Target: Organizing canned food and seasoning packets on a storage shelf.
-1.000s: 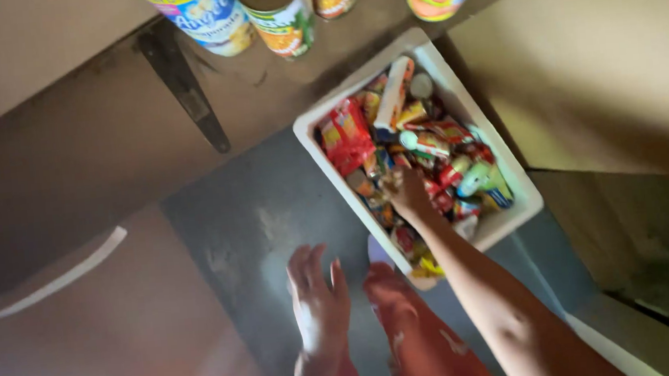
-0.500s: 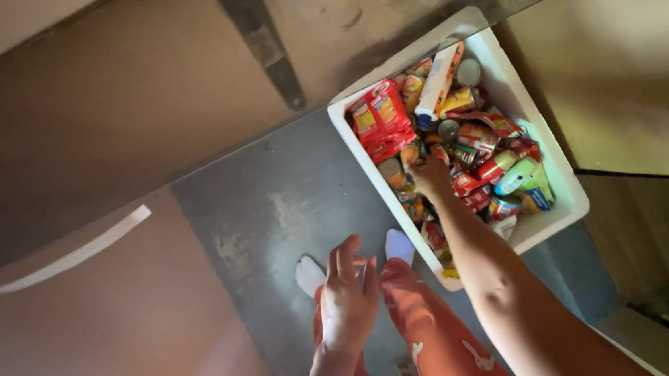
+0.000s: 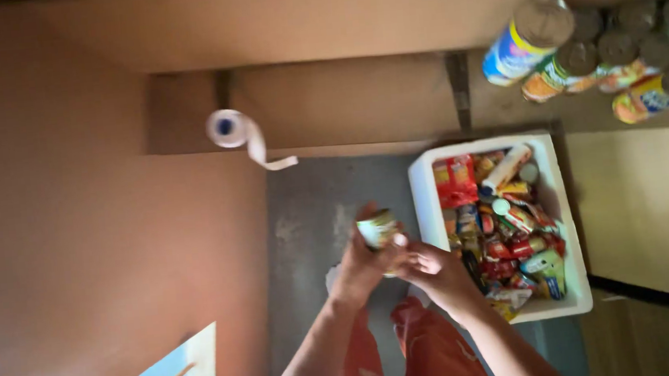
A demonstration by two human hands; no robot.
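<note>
The fingers of the left hand [image 3: 358,271] are curled around a small can [image 3: 377,229], gripping it from the left side and below. The fingers of the right hand [image 3: 431,272] reach in from the right and touch the lower part of the same can, bent loosely rather than wrapped fully round it; how firmly they press cannot be told through the blur. The can has a pale lid and a yellow-green label, and it is held up in the air above the grey floor [image 3: 313,214], just left of a white foam box [image 3: 425,196]. That box stands on the floor and is packed with red, yellow and green packets, tubes and small jars. Below the hands show the person's orange trousers [image 3: 430,357]. On the brown shelf [image 3: 390,86] above lie several larger cans [image 3: 528,46] on their sides at the right, and a roll of white paper [image 3: 228,129] sits further left with a loose strip hanging down.
</note>
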